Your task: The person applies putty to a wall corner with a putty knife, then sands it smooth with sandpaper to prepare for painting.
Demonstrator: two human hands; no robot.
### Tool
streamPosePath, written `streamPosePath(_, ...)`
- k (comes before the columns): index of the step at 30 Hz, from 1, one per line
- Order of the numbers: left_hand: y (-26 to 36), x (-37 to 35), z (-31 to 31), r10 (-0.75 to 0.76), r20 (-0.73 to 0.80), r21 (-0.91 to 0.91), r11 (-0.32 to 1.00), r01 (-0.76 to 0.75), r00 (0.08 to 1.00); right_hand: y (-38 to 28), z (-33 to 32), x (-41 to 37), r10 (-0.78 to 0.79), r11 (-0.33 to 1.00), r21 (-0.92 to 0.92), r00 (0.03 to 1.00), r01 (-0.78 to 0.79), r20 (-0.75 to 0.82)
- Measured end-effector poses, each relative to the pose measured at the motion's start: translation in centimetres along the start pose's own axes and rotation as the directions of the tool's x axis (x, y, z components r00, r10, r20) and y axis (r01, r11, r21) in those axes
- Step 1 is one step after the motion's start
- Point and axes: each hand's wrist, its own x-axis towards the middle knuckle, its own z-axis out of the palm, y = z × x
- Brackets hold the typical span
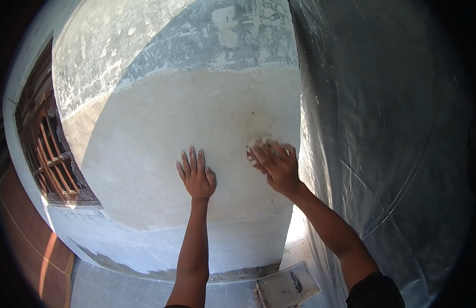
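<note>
A plastered wall fills the middle of the view, pale and smooth in its central band, with rough grey patches above. My left hand lies flat on the pale band, its fingers spread and its palm against the surface. To its right, my right hand is at the wall near its right edge, with bent fingers over a small whitish and reddish-brown piece that I cannot make out. Around those fingertips the plaster shows a faint brownish smudge.
Clear plastic sheeting hangs along the right side. At the left is a window with brown bars. Below, a worn, light rectangular object stands by the wall's foot, and a reddish-brown surface shows at lower left.
</note>
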Motion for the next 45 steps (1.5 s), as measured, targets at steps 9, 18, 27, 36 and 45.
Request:
streamPosePath(9,1.1,-1.1,-0.5,-0.066,0.057,0.068,0.996,0.062,0.996,4.3,4.5,12.0,0.060,0.993,-0.092,0.979,-0.079,-0.193)
streamPosePath(18,6.1,-23.9,-7.0,-0.273,0.743,0.235,0.961,0.144,0.611,-8.7,2.1,-26.9,0.261,0.940,0.043,0.796,-0.338,0.546)
streamPosePath(27,15.3,-51.7,-20.3,-0.284,0.752,0.499,0.835,0.232,-0.594,-14.7,-15.7,-52.9,0.538,0.261,-0.651,-0.452,-0.713,0.711)
streamPosePath(36,23.9,-60.1,-17.8,-0.365,0.872,0.487,0.721,0.494,-0.327,-16.6,-14.0,-61.7,0.566,-0.078,-0.634,-0.558,-0.769,0.607)
streamPosePath(45,26.4,-67.2,-17.9,-0.362,0.919,0.387,0.741,0.549,-0.158,-17.6,-5.1,-68.9,0.520,0.356,-0.660,-0.447,-0.662,0.728)
